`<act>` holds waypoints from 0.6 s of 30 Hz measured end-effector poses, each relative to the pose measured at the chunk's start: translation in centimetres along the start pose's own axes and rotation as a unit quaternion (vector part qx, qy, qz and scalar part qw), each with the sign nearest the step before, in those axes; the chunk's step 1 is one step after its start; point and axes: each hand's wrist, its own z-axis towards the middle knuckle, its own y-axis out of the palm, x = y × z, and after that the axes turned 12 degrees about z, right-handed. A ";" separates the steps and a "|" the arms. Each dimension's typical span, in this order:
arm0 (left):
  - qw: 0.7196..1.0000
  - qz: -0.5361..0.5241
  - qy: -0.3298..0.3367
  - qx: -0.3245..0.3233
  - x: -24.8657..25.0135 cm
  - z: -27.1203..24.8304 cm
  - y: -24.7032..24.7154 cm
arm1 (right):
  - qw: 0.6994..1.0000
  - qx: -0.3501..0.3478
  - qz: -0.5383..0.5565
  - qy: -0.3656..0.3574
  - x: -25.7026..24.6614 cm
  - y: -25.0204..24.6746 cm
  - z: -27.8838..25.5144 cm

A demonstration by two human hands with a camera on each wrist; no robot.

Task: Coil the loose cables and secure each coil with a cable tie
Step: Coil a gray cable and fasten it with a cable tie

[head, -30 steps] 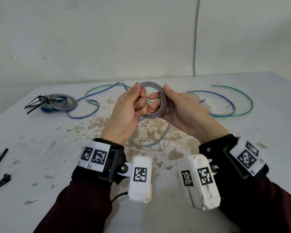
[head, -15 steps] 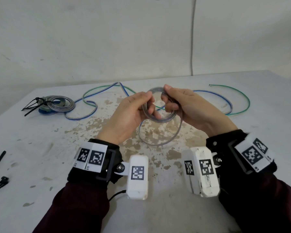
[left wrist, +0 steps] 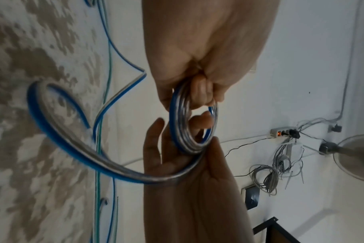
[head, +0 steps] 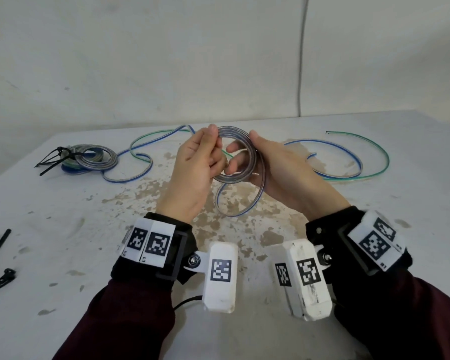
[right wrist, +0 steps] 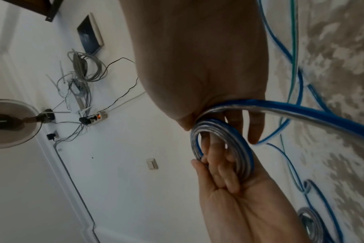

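Pinches coil (head: 235,130) in left hand (head: 192,172) to stop turns springing apart; grips opposite side in right hand (head: 283,172), fingers curled through, steering tail (left wrist: 125,176) dangling under both hands toward worktop (head: 63,242).

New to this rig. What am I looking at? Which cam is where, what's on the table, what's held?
No robot here: a person works bare-handed, with a white camera box strapped to each wrist. The wide shot is from a head camera looking down; the other two look along each hand from the wrists. The left hand and right hand both grip a small coil of blue-edged cable; its loose tail loops below. On the table: finished coils with black ties far left, loose cables behind the hands, spare cable ties at the left edge.
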 end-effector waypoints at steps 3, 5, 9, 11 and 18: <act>0.999 -0.029 -0.037 -0.023 0.2 0.2 -0.1 | 0.999 0.022 0.019 -0.040 0.0 0.1 0.0; 0.995 0.006 -0.063 -0.082 0.4 0.1 -0.2 | 0.998 0.027 -0.015 -0.047 -0.3 -0.2 -0.1; 0.977 0.094 -0.086 -0.173 0.6 -0.3 -0.5 | 0.997 0.002 -0.073 -0.005 -0.3 -0.2 -0.4; 0.979 0.094 -0.068 -0.166 0.7 -0.5 -0.5 | 0.998 0.014 -0.055 0.005 -0.3 0.1 -0.3; 0.994 -0.059 -0.045 -0.079 0.6 0.1 -0.7 | 0.999 -0.007 0.023 -0.024 -0.4 0.1 -0.5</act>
